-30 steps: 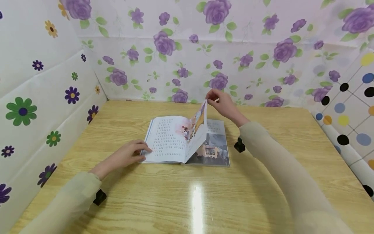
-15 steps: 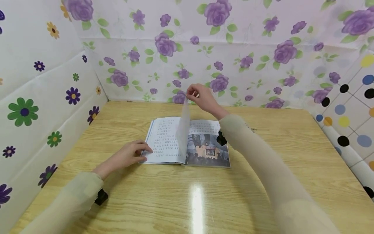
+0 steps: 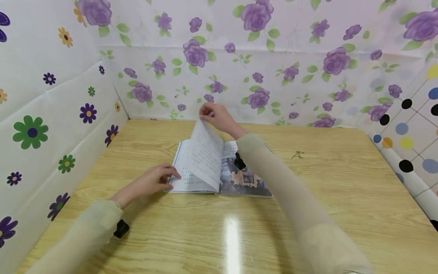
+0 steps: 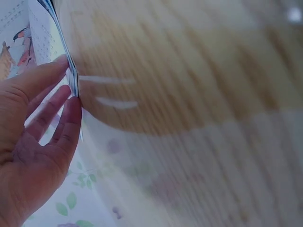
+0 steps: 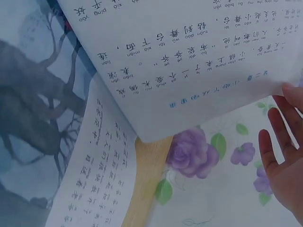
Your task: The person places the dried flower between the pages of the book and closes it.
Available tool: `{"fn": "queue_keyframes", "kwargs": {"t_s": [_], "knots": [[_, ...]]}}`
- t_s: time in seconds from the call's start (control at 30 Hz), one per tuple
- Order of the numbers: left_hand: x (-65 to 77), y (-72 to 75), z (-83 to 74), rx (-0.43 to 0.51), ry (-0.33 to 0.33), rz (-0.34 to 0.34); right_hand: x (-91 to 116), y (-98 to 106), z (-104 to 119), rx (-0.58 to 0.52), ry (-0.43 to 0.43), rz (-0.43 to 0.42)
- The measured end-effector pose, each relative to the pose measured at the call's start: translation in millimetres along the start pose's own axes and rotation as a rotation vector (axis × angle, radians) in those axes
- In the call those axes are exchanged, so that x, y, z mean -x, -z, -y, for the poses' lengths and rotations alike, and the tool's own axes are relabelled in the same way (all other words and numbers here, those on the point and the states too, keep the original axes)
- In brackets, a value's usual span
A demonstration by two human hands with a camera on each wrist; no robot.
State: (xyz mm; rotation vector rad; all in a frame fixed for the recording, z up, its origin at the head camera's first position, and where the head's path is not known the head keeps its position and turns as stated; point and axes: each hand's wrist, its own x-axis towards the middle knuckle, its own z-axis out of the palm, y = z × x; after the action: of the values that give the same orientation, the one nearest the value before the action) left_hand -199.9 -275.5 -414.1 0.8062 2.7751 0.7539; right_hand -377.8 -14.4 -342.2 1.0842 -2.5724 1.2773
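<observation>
A children's book lies spread on the table, its right side showing a dark illustration below some text. My right hand pinches the top outer corner of a lifted page, which leans over toward the left side. In the right wrist view, the raised page carries rows of characters, with my right thumb and fingers at its corner. My left hand rests at the lower left corner of the book. The left wrist view has the fingertips against the page edges.
The wooden table meets a flower-patterned backdrop just behind the book. Similar patterned sheets stand at the left and right. A black wrist device sits under the left sleeve, another by the right.
My right hand has carried the page from the right side across the spine to the left, uncovering the dark picture. The left hand has stayed at the lower left corner.
</observation>
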Motion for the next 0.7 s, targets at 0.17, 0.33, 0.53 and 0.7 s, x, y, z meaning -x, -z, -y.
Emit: {"fn": "queue_keyframes", "kwargs": {"t_s": [0.17,0.33,0.53,0.7], "knots": [[3.2,0.8,-0.2,0.007,0.016,-0.007,-8.0,-14.1,4.6,0.040,-0.022,0.009],[5.8,1.3,-0.5,0.002,0.028,-0.015,-15.3,-28.5,9.2,0.067,-0.044,0.053],[5.6,0.4,0.2,0.033,0.054,-0.008,-17.9,-43.1,13.0,0.081,-0.068,0.096],[1.9,-0.6,1.8,0.061,0.052,-0.005,-20.1,-51.9,11.2,0.119,-0.090,0.122]]}}
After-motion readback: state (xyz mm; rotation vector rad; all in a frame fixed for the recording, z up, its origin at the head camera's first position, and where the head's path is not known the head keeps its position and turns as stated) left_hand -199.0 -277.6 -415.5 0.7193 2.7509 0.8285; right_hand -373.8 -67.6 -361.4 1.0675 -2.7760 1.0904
